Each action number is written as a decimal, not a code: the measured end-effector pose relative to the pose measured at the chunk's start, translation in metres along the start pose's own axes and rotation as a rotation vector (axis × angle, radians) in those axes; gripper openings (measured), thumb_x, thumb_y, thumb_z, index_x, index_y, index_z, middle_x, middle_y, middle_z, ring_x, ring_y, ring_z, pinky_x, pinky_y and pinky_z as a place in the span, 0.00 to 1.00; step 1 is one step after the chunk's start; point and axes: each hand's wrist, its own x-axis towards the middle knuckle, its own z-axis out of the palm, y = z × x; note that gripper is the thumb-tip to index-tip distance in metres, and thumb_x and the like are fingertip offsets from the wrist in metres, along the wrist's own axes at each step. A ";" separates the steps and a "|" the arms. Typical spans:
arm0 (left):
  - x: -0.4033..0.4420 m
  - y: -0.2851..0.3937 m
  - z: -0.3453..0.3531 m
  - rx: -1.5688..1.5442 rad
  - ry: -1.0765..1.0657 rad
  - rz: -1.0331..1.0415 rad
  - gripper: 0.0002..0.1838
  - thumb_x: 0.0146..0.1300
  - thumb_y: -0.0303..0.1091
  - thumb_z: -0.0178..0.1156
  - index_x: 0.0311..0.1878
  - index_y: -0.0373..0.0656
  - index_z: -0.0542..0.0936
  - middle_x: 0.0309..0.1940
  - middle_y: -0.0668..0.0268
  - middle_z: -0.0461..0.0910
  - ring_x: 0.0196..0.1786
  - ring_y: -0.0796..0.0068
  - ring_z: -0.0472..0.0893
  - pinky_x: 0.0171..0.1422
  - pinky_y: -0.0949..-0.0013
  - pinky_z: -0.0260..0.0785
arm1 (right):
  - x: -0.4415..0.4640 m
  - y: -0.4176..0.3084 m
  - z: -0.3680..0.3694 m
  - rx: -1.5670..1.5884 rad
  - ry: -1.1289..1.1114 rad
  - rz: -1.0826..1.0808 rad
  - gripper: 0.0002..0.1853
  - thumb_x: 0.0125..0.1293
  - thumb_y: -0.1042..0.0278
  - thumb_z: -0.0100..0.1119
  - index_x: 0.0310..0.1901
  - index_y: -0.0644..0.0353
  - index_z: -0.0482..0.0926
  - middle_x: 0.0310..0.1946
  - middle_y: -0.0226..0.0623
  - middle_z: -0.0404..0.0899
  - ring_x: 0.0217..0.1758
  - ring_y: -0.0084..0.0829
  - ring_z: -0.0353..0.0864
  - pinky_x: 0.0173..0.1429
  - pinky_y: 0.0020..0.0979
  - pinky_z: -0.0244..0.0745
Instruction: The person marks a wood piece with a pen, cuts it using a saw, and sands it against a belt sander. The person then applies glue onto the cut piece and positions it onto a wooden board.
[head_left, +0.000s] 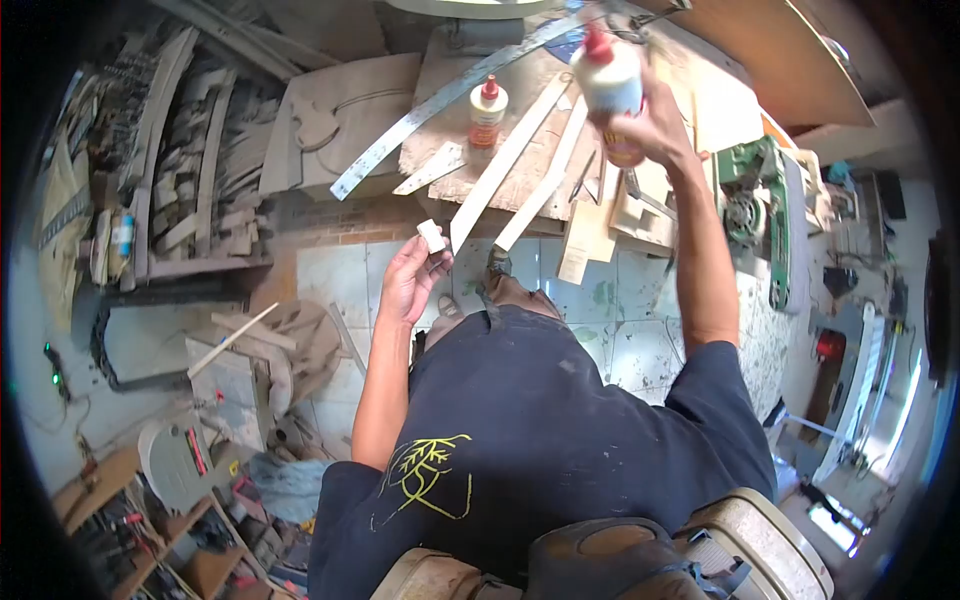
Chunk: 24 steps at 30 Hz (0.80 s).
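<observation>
My left hand (411, 276) pinches a small pale block (431, 235) in front of the bench edge. Raised over the right part of the bench, my right hand (655, 125) is wrapped round a glue bottle (612, 82) with a red cap, upright and slightly blurred. A second red-capped glue bottle (487, 112) stands on the workbench (425, 150). Two long pale wooden strips (512, 165) lie across the bench between my hands, their near ends past its edge. Left of them is a short pointed wood piece (432, 168).
A long metal straightedge (440, 104) lies slantwise at the back left of the bench. To the right stands a green machine (750, 205) with a belt. Wood offcuts fill a rack (205, 150) at left. Short boards (588, 240) overhang the front edge.
</observation>
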 end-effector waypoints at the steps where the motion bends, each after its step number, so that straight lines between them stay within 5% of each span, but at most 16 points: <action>1: 0.003 0.003 0.001 0.012 -0.032 -0.004 0.18 0.75 0.38 0.61 0.61 0.38 0.79 0.48 0.62 0.85 0.48 0.70 0.84 0.59 0.62 0.77 | -0.016 -0.025 0.001 -0.131 -0.028 -0.170 0.31 0.46 0.65 0.72 0.56 0.58 0.77 0.42 0.42 0.85 0.44 0.37 0.86 0.55 0.39 0.82; 3: 0.008 0.007 0.009 0.038 -0.094 -0.015 0.17 0.75 0.38 0.61 0.60 0.38 0.80 0.48 0.62 0.85 0.49 0.70 0.84 0.60 0.62 0.77 | -0.037 -0.040 -0.007 -0.374 -0.332 -0.136 0.35 0.44 0.64 0.72 0.59 0.57 0.76 0.40 0.46 0.85 0.43 0.43 0.86 0.52 0.40 0.81; 6: 0.003 0.009 0.023 0.086 -0.160 -0.054 0.17 0.74 0.39 0.62 0.58 0.38 0.81 0.47 0.63 0.86 0.50 0.70 0.84 0.61 0.62 0.76 | -0.076 -0.074 0.000 -0.745 -0.530 -0.146 0.33 0.42 0.63 0.75 0.53 0.54 0.74 0.34 0.43 0.80 0.39 0.49 0.84 0.44 0.48 0.80; 9: -0.005 0.000 0.029 0.074 -0.269 -0.079 0.16 0.73 0.39 0.63 0.57 0.39 0.81 0.47 0.64 0.86 0.50 0.71 0.84 0.61 0.61 0.76 | -0.108 -0.090 0.011 -0.931 -0.633 -0.141 0.30 0.43 0.62 0.75 0.49 0.53 0.72 0.34 0.42 0.79 0.40 0.47 0.84 0.44 0.45 0.78; 14: -0.028 -0.012 0.038 0.020 -0.296 -0.155 0.17 0.72 0.43 0.63 0.55 0.40 0.82 0.45 0.67 0.85 0.49 0.74 0.83 0.59 0.63 0.76 | -0.136 -0.132 0.033 -1.132 -0.642 -0.233 0.33 0.44 0.62 0.74 0.55 0.49 0.72 0.39 0.38 0.78 0.44 0.42 0.84 0.49 0.40 0.77; 24: -0.060 -0.001 0.027 -0.001 -0.357 -0.110 0.16 0.72 0.44 0.63 0.52 0.40 0.81 0.46 0.67 0.84 0.50 0.71 0.84 0.61 0.62 0.77 | -0.135 -0.176 0.064 -1.240 -0.561 -0.431 0.28 0.49 0.65 0.74 0.54 0.51 0.73 0.34 0.41 0.80 0.38 0.39 0.84 0.40 0.38 0.77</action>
